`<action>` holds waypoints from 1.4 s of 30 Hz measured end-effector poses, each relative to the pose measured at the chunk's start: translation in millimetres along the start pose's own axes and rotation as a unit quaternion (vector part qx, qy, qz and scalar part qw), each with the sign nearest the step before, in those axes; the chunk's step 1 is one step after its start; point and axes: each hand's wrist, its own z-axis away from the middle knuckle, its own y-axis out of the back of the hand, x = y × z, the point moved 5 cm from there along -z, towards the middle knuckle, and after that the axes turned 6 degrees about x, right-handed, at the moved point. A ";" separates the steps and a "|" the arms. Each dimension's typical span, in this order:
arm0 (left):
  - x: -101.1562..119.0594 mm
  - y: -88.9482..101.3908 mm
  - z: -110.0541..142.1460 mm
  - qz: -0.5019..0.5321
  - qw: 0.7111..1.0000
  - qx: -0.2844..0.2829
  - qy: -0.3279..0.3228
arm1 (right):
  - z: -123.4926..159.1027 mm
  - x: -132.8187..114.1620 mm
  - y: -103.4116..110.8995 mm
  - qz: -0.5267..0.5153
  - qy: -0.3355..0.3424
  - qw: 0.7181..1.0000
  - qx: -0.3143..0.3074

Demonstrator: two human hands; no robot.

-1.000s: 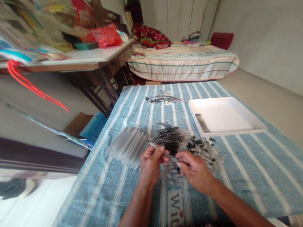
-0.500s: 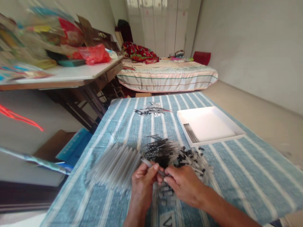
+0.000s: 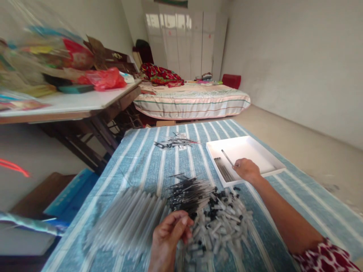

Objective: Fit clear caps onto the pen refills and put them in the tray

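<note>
A: Room first. Pale walls, one bed (image 3: pixel 193 104) beyond the work surface, one side table (image 3: pixel 76 102) at left, loaded with bags. Work surface: blue striped cloth (image 3: pixel 141 160).

B: And the pen?

A: One slim grey pen (image 3: pixel 227 158), in the right hand (image 3: pixel 246 170). Near end pinched between thumb and fingers; the rest sticks out past the fingertips, slanting up and leftward over the floor of the open white box (image 3: pixel 252 151).

B: Left hand?

A: Left hand (image 3: pixel 170 236) curled, thumb against the fingers, above the near edge of the piles. Cannot tell whether anything is caught in it.

B: Counts?

A: Hands, two. White box, one. Inside it, along its left wall, a short row of pens (image 3: pixel 223 170), packed too tightly for a sure number. Four heaps on the cloth: grey tubes (image 3: pixel 130 219) at left, dark thin refills (image 3: pixel 190 192) in the middle, caps (image 3: pixel 224 223) at right, a small far heap (image 3: pixel 176 142) with a red-tipped piece. Pieces overlap; no exact tally.

B: Any writing?

A: Pale marks on the blue carton (image 3: pixel 70 196) at lower left, blurred. Dark print on a white patch (image 3: pixel 182 147) at the far heap, too small to read. No brand legible.
</note>
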 end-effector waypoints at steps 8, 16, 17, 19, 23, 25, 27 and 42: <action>0.8 1.0 -0.9 -0.007 1.000 0.008 -0.013 | -13.5 13.0 -32.7 0.017 -0.011 0.998 -0.064; 2.0 0.7 0.4 -0.017 1.000 -0.009 -0.007 | -10.5 8.2 -30.7 0.027 0.022 0.996 -0.079; 1.8 0.8 0.2 -0.017 1.000 -0.008 -0.010 | -9.5 7.6 -30.1 0.027 0.025 0.996 -0.078; 1.2 0.7 -0.3 -0.016 1.000 -0.004 -0.017 | -7.9 7.3 -29.1 0.031 0.029 0.996 -0.077; 2.4 0.4 -0.9 -0.012 0.999 0.001 -0.031 | -6.4 9.9 -27.9 0.042 0.031 0.996 -0.075; 4.3 1.0 -1.0 -0.010 0.999 0.004 -0.041 | -6.2 11.8 -26.2 0.049 0.030 0.996 -0.071; 5.3 3.2 -1.3 -0.011 0.999 0.016 -0.047 | -4.4 13.0 -21.7 0.057 0.025 0.996 -0.058; -5.5 13.0 -8.9 -0.112 0.988 0.067 -0.085 | 126.3 -76.8 -8.8 -0.096 0.295 0.950 0.035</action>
